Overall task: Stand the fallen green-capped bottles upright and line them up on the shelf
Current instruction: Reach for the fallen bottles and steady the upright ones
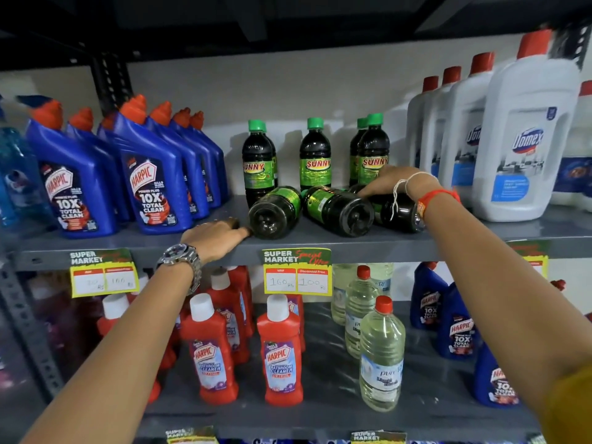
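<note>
Three dark green-capped Sunny bottles lie on their sides on the grey shelf [224, 248], bases toward me: a left one [275, 211], a middle one [339, 209] and a right one [397, 211]. Behind them several more stand upright, among them one at the left [258, 161], one in the middle [315, 155] and one at the right [373, 149]. My right hand [389, 182] rests over the right fallen bottle, fingers wrapped on its upper part. My left hand [214, 237] lies flat on the shelf edge, its fingertips touching the left fallen bottle's base.
Blue Harpic bottles [153, 174] crowd the shelf to the left, big white Domex jugs [525, 149] to the right. Price tags [297, 272] hang on the shelf's front edge. Below are red Harpic bottles [280, 354], clear bottles [381, 357] and more blue ones.
</note>
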A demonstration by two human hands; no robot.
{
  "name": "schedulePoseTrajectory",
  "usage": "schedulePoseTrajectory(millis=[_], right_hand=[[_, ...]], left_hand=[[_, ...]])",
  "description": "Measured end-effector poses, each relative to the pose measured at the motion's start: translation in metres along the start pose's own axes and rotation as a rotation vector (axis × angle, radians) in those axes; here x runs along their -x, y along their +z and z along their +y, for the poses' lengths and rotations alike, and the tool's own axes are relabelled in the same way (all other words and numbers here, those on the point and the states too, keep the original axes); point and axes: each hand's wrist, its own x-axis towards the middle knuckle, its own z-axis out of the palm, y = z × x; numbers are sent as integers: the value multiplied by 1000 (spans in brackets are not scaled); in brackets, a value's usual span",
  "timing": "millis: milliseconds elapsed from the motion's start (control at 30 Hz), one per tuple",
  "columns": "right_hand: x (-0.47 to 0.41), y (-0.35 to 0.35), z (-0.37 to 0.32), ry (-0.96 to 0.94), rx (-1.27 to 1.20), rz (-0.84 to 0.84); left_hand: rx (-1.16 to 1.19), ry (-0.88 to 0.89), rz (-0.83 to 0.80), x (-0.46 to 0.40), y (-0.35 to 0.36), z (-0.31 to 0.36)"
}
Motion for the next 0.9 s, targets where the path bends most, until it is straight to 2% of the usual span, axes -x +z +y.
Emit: schedulePoseTrajectory(millis=[67,167,333,433,633,733,800,900], right_hand=[[2,1,1,46,9,80],[5,1,2,65,-31,310],[6,0,3,-31,-384,779],[12,8,5,-118,-591,921],[21,38,19,-122,-755,963],[18,39,21,-135,-765,920],[17,40,20,-123,-727,888],[19,48,17,-21,-535,869]], left_hand=[[-27,33,12,2,-1,0],[-118,87,21,1,2,-2],[29,9,95,-3,8,-3],[8,47,98,-4,10,-6],[-161,157,97,-5,10,-7],[-194,151,139,-6,12,-9],[-201,142,156,-7,14,-9],[-200,128,160,-5,14,-8]])
